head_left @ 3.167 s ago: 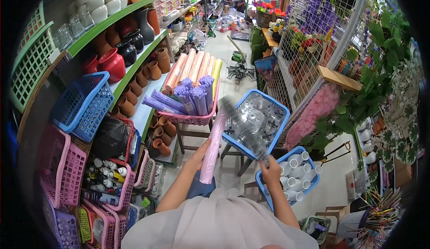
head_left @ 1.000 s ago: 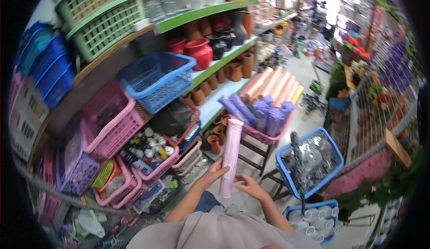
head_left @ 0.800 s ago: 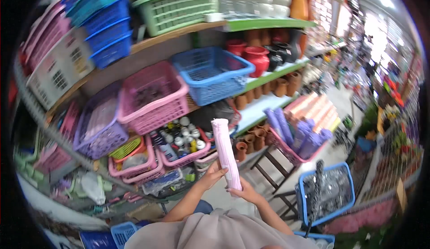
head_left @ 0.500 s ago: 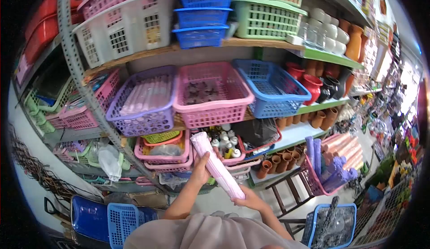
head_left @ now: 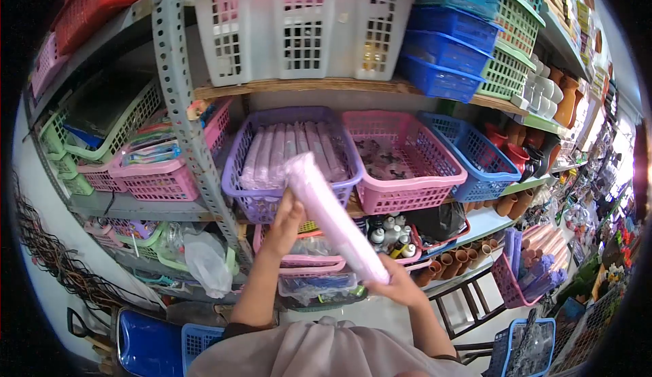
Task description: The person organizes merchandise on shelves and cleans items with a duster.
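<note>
A long pale pink roll in clear plastic wrap (head_left: 338, 224) slants in front of me, its upper end overlapping the purple basket (head_left: 288, 204). My left hand (head_left: 285, 226) is closed against its left side near the top, thumb up. At the lower right end, my right hand (head_left: 397, 282) grips the roll. Inside the purple basket lie several similar pink wrapped rolls (head_left: 278, 147), side by side. Beside it on the same shelf is a pink basket (head_left: 411, 197) with small dark-patterned items in the bottom.
A perforated metal post (head_left: 178, 92) stands left of the purple basket. A white basket (head_left: 261, 31) sits on the shelf above. Lower down are bottles (head_left: 390, 234) and a hanging plastic bag (head_left: 207, 261). A wooden ladder-like frame (head_left: 468, 306) is at right.
My view has turned left and come closer to the shelf. The roll, held in both hands, has risen toward the purple basket and now overlaps its front.
</note>
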Available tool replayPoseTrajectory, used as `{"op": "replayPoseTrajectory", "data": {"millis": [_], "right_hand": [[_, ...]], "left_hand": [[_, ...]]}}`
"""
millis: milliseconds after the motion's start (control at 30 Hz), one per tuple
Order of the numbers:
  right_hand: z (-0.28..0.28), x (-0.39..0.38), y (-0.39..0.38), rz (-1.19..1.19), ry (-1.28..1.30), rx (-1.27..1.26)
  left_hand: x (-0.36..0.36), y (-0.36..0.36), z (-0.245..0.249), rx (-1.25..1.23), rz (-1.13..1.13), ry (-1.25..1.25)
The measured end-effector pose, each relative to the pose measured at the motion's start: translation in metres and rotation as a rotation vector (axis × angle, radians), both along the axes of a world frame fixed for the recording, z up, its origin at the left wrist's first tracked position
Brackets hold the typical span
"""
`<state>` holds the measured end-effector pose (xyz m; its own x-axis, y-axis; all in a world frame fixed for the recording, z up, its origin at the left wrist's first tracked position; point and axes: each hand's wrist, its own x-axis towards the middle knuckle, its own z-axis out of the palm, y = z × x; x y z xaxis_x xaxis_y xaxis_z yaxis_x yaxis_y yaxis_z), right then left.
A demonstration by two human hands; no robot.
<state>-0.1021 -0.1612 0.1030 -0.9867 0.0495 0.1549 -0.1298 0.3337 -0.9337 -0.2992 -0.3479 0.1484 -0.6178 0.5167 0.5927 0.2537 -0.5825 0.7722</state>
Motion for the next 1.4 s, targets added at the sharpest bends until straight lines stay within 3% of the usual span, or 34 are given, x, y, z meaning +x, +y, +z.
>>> {"op": "replayPoseTrajectory", "data": {"millis": [100, 133, 200, 233, 367, 433, 467, 533, 600, 800, 867, 933, 1000, 1033, 1100, 1200, 1400], "right_hand": [[0.026, -0.019, -0.012, -0.117, 0.233, 0.062], [0.031, -0.024, -0.012, -0.159, 0.188, 0.050], [0.050, -0.035, -0.015, -0.222, 0.266, 0.207], [0.059, -0.043, -0.014, -0.212, 0.285, 0.211], [0.080, -0.082, -0.012, -0.396, 0.337, 0.265], [0.098, -0.100, -0.011, -0.480, 0.345, 0.446], [0.101, -0.113, -0.006, -0.513, 0.317, 0.487], [0.102, -0.142, 0.003, -0.534, 0.380, 0.557], [0.110, -0.167, 0.002, -0.700, 0.407, 0.865], [0.115, -0.240, 0.000, -0.659, 0.328, 0.957], [0.107, -0.267, 0.004, -0.702, 0.316, 1.126], [0.104, -0.287, 0.003, -0.684, 0.208, 1.174], [0.101, -0.301, -0.001, -0.636, -0.020, 1.448], [0.102, -0.307, -0.003, -0.633, -0.018, 1.449], [0.101, -0.317, -0.005, -0.440, -0.267, 1.620], [0.096, -0.336, -0.008, -0.385, -0.415, 1.557], [0.080, -0.348, -0.001, -0.281, -0.382, 1.681]], "left_hand": [[-0.023, -0.036, 0.021, -0.168, 0.363, 0.186], [-0.031, -0.043, 0.030, -0.163, 0.364, 0.190], [-0.045, -0.055, 0.051, -0.361, 0.651, 0.451], [-0.051, -0.053, 0.058, -0.278, 0.730, 0.481], [-0.072, -0.056, 0.062, -0.463, 0.863, 0.592], [-0.087, -0.050, 0.045, -0.670, 0.937, 0.747], [-0.090, -0.051, 0.044, -0.665, 0.942, 0.740], [-0.090, -0.052, 0.049, -0.982, 0.672, 0.511], [-0.094, -0.052, 0.046, -0.939, 0.710, 0.526], [-0.093, -0.055, 0.048, -0.991, 0.689, 0.466], [-0.092, -0.056, 0.049, -0.977, 0.693, 0.469], [-0.091, -0.056, 0.049, -0.966, 0.696, 0.471], [-0.090, -0.057, 0.049, -0.953, 0.708, 0.480], [-0.091, -0.057, 0.050, -0.953, 0.710, 0.478], [-0.090, -0.057, 0.049, -0.939, 0.697, 0.470], [-0.092, -0.056, 0.046, -0.916, 0.693, 0.474], [-0.091, -0.055, 0.046, -0.945, 0.718, 0.498]]}}
